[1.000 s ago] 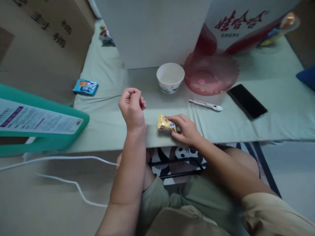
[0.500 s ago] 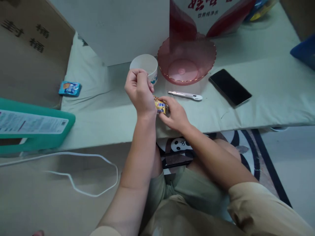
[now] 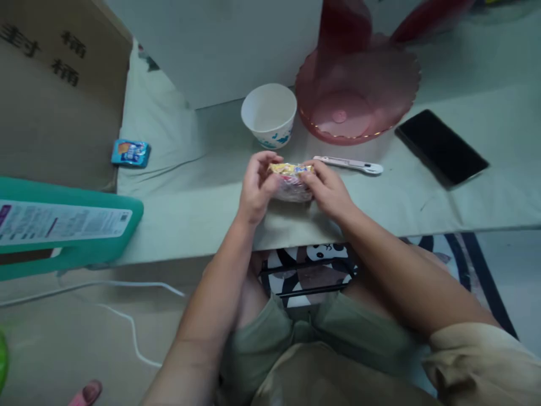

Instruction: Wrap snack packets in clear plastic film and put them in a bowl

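Between my two hands is a small snack packet (image 3: 292, 183), yellow along its top with a clear, crinkled lower side. My left hand (image 3: 257, 186) grips its left end, thumb on the near face. At the right end, the fingers and thumb of my right hand (image 3: 332, 189) pinch it. A white paper cup (image 3: 270, 118) with a blue-green pattern stands just beyond my left hand. Beside my right hand lies a white utility knife (image 3: 349, 164). Its tip end is close to my fingers.
A pink scalloped bowl (image 3: 359, 135) sits behind the knife, and a black phone (image 3: 443, 148) lies to its right. At the left are a blue packet (image 3: 131, 153), a green container (image 3: 71, 217) and a cardboard box (image 3: 63, 113). A white cable (image 3: 135, 285) hangs below the table edge.
My left hand has come down from in front of the cup to the packet's left end. The packet is now turned, showing its clear side. The camera view has shifted left.
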`<state>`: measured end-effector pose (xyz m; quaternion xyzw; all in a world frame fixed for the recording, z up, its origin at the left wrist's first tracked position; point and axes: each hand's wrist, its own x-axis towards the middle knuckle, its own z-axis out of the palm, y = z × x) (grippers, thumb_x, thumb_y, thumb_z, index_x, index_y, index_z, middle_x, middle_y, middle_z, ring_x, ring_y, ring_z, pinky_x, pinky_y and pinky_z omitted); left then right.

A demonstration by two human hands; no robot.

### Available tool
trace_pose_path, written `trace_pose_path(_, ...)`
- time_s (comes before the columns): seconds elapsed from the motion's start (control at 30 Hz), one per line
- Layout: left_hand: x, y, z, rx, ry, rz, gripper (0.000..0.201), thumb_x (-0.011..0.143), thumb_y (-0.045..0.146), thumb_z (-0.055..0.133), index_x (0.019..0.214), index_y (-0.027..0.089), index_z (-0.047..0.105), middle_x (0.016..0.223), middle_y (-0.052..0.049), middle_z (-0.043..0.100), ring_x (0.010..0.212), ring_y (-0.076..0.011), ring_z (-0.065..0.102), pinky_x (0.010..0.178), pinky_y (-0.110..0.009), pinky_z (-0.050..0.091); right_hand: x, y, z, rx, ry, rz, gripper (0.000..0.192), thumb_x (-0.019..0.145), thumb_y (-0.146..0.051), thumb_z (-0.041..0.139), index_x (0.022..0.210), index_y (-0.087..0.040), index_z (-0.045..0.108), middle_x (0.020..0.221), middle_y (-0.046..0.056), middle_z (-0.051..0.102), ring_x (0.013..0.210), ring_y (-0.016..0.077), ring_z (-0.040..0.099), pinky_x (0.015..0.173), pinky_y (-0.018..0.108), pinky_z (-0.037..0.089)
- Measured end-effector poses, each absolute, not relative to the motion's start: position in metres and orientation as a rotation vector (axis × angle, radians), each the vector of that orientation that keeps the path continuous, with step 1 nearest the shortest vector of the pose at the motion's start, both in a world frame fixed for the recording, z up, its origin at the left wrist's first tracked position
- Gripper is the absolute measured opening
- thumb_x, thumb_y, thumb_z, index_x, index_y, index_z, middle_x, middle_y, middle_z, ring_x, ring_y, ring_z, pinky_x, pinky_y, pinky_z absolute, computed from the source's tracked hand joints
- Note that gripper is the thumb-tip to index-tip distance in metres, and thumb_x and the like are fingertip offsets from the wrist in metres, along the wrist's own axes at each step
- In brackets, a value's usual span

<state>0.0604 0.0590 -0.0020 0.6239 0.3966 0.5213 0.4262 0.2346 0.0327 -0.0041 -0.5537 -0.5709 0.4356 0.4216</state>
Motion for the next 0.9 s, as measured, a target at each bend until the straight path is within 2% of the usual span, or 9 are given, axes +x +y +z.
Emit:
trace_pose_path(0.1, 0.045, 0.052, -0.007, 1.580, 0.992, 1.038, 0.067, 0.069, 0.068, 0.080, 0.116, 0.024, 0.060, 0.109, -0.008, 0.070, 0.092, -0.0207, 0.070, 0.081, -0.031, 0.056, 0.228, 0.033, -0.008, -1.358, -1.404, 1.163, 0.049, 0.095, -0.069, 0.044, 0.099, -0.024, 0.062, 0.071, 0.000, 0.062, 0.055, 0.0154, 0.056, 0.049, 0.028, 0.043)
trace_pose_path(0.2, 0.032, 0.053, -0.006, 1.525, 1.075, 1.030, 0.064, 0.069, 0.062, 0.083, 0.115, 0.023, 0.061, 0.104, -0.007, 0.070, 0.091, -0.0204, 0.069, 0.083, -0.031, 0.056, 0.233, 0.030, -0.006, -1.417, -1.492, 1.062, 0.048, 0.097, -0.067, 0.041, 0.110, -0.025, 0.062, 0.074, 0.000, 0.066, 0.057, 0.0167, 0.062, 0.055, 0.030, 0.049)
trace_pose_path(0.33, 0.020, 0.065, -0.015, 1.521, 1.186, 1.111, 0.061, 0.072, 0.055, 0.084, 0.117, 0.024, 0.060, 0.106, -0.006, 0.068, 0.093, -0.0207, 0.068, 0.085, -0.033, 0.056, 0.260, 0.027, -0.002, -1.653, -1.716, 0.404, 0.023, 0.092, -0.039, 0.056, 0.107, -0.024, 0.064, 0.093, 0.009, 0.075, 0.085, 0.0267, 0.071, 0.084, 0.045, 0.054)
trace_pose_path(0.43, 0.017, 0.073, -0.025, 1.554, 1.263, 1.173, 0.064, 0.074, 0.049, 0.086, 0.126, 0.027, 0.056, 0.107, -0.005, 0.067, 0.092, -0.0209, 0.069, 0.086, -0.034, 0.056, 0.285, 0.027, -0.005, -1.781, -1.870, 0.107, 0.026, 0.089, -0.030, 0.056, 0.112, -0.023, 0.066, 0.113, 0.018, 0.073, 0.111, 0.0369, 0.066, 0.096, 0.054, 0.048)
trace_pose_path(0.5, 0.018, 0.075, -0.028, 1.567, 1.290, 1.174, 0.069, 0.075, 0.046, 0.087, 0.132, 0.029, 0.053, 0.106, -0.005, 0.066, 0.091, -0.0208, 0.069, 0.086, -0.035, 0.057, 0.298, 0.028, -0.011, -1.846, -1.925, 0.048, 0.032, 0.090, -0.030, 0.055, 0.118, -0.022, 0.066, 0.122, 0.022, 0.069, 0.117, 0.0404, 0.062, 0.097, 0.057, 0.046)
trace_pose_path(0.6, 0.019, 0.075, -0.027, 1.608, 1.231, 1.138, 0.072, 0.073, 0.047, 0.087, 0.134, 0.030, 0.053, 0.119, -0.007, 0.066, 0.102, -0.0231, 0.069, 0.093, -0.037, 0.056, 0.306, 0.031, -0.019, -1.928, -1.921, 0.055, 0.028, 0.091, -0.034, 0.054, 0.112, -0.022, 0.068, 0.120, 0.021, 0.070, 0.108, 0.0404, 0.064, 0.091, 0.058, 0.047)
trace_pose_path(0.7, 0.019, 0.073, -0.023, 1.679, 1.159, 1.074, 0.077, 0.068, 0.049, 0.089, 0.135, 0.030, 0.055, 0.135, -0.010, 0.063, 0.116, -0.0267, 0.066, 0.100, -0.038, 0.055, 0.299, 0.029, -0.018, -1.962, -1.906, 0.121, 0.023, 0.092, -0.038, 0.055, 0.103, -0.023, 0.068, 0.103, 0.016, 0.073, 0.095, 0.0365, 0.066, 0.083, 0.052, 0.049)
trace_pose_path(0.8, 0.018, 0.071, -0.022, 1.754, 1.145, 1.034, 0.078, 0.069, 0.048, 0.088, 0.137, 0.029, 0.055, 0.139, -0.010, 0.063, 0.121, -0.0283, 0.065, 0.103, -0.038, 0.053, 0.286, 0.022, -0.010, -1.884, -1.858, 0.234, 0.022, 0.092, -0.042, 0.057, 0.104, -0.026, 0.067, 0.088, 0.009, 0.072, 0.078, 0.0276, 0.066, 0.073, 0.041, 0.049)
trace_pose_path(0.9, 0.018, 0.069, -0.023, 1.845, 1.177, 1.023, 0.075, 0.072, 0.045, 0.083, 0.140, 0.029, 0.055, 0.136, -0.010, 0.065, 0.119, -0.0281, 0.066, 0.103, -0.038, 0.053, 0.272, 0.014, -0.001, -1.684, -1.888, 0.347, 0.022, 0.094, -0.044, 0.057, 0.105, -0.028, 0.069, 0.085, 0.005, 0.073, 0.071, 0.0217, 0.065, 0.069, 0.036, 0.049)
